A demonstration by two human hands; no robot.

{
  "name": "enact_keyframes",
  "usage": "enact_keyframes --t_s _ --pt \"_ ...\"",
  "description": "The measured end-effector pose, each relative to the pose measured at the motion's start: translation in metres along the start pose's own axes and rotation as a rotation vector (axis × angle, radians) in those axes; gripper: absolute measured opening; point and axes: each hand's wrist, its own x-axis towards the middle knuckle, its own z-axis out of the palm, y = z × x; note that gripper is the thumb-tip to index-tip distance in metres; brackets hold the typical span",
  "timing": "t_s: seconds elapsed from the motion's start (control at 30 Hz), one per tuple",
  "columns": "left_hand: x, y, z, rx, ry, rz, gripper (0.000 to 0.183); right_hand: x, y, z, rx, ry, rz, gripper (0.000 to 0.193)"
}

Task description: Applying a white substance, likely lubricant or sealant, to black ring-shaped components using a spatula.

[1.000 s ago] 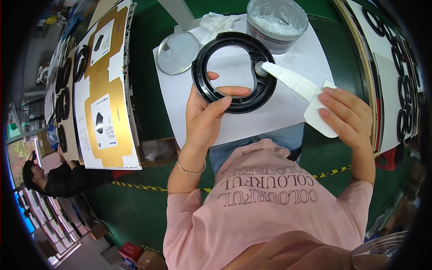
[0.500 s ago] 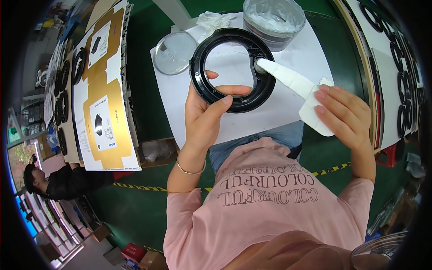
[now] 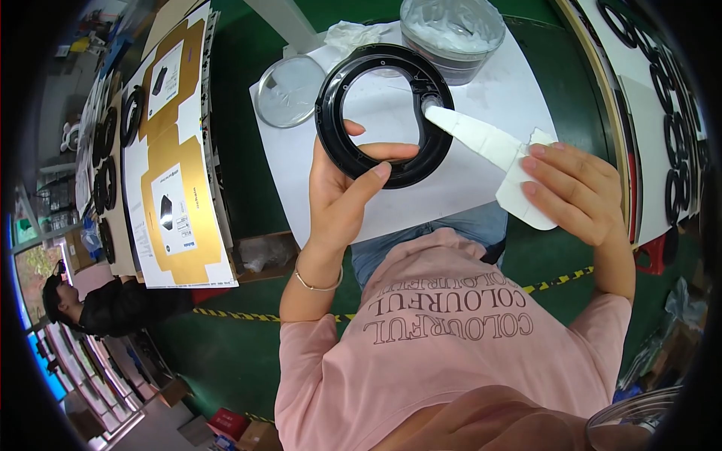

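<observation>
My left hand [image 3: 350, 184] grips the lower left rim of a black plastic ring [image 3: 329, 139], its thumb in front and fingers coming through the opening. My right hand [image 3: 575, 184] is closed on the wide end of a white spatula [image 3: 477, 139], which looks wrapped in tape or paper. The spatula's narrow tip touches the thicker right side of the ring, at a small round recess. Behind the ring stands a clear tub [image 3: 455, 45] of whitish grease-like paste. A round clear lid [image 3: 288, 90] lies to the left of the ring.
White sheeting [image 3: 301, 180] covers the work surface, with crumpled white tissue [image 3: 353, 35] at the back. Flat gold-and-white cartons [image 3: 184, 195] lie on the left. More black rings [image 3: 671, 139] rest on a board at right. A person [image 3: 120, 304] in black is at far left.
The ring and spatula have shifted slightly left relative to the view. The spatula's tip stays at the recess, and both hands keep their grip.
</observation>
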Motion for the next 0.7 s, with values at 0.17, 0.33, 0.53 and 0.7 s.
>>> enact_keyframes --t_s 0.17,0.33,0.53,0.7 --pt "0.000 0.000 0.000 0.006 0.016 0.026 0.036 -0.008 0.007 -0.014 -0.028 -0.057 0.067 0.020" --pt "-0.001 0.000 0.001 -0.017 0.043 0.000 0.036 -0.012 0.041 0.017 -0.163 0.114 0.180 0.022" --pt "-0.005 0.003 -0.005 -0.098 0.100 -0.004 0.036 -0.030 0.043 0.055 -0.278 0.082 0.198 0.021" --pt "-0.002 0.001 -0.012 -0.140 0.139 -0.024 0.036 -0.053 0.026 0.021 -0.217 0.077 0.275 0.019"
